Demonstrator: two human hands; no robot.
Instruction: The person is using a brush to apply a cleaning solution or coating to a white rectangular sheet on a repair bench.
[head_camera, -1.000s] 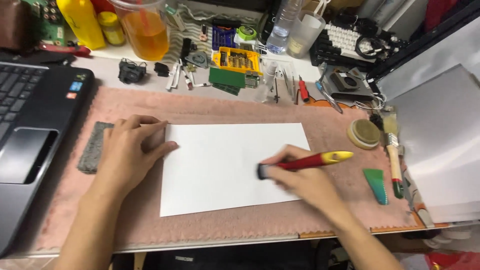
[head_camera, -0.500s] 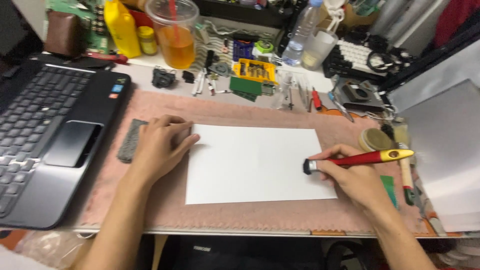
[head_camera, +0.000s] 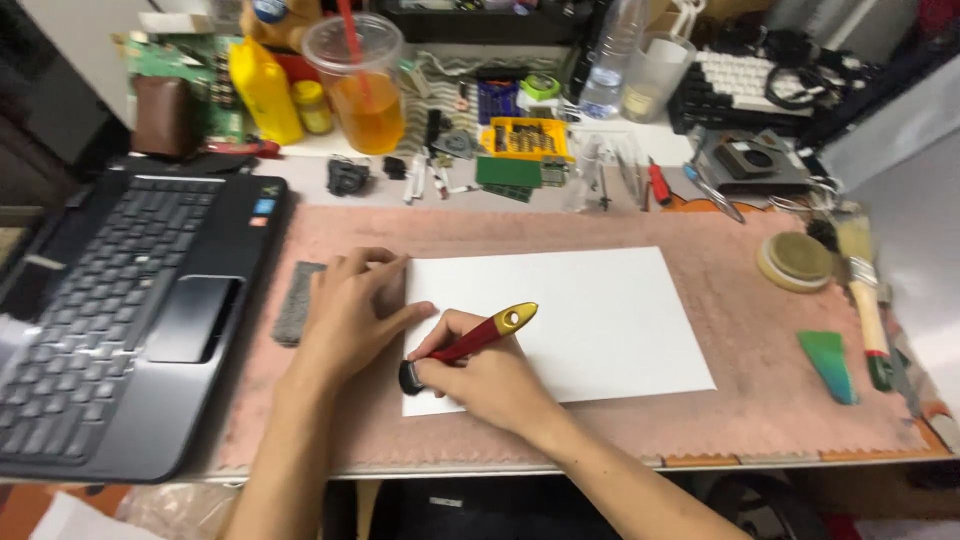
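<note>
A white sheet of paper (head_camera: 580, 315) lies flat on a pink work mat (head_camera: 740, 330). My left hand (head_camera: 350, 310) rests palm down at the sheet's left edge, fingers touching the paper's corner. My right hand (head_camera: 475, 385) grips a tool with a red handle and yellow end (head_camera: 480, 335). Its dark head presses on the sheet's lower left corner, close beside my left hand.
An open black laptop (head_camera: 110, 310) sits at the left, with a grey block (head_camera: 297, 303) beside it. A round tin (head_camera: 795, 262), a paintbrush (head_camera: 865, 300) and a green scraper (head_camera: 830, 365) lie at the right. A cup of orange drink (head_camera: 365, 90), bottles and small tools crowd the back.
My right hand has carried the red-handled tool from the sheet's right edge across to its lower left corner. My left hand stays at the sheet's left edge. The camera view shifted.
</note>
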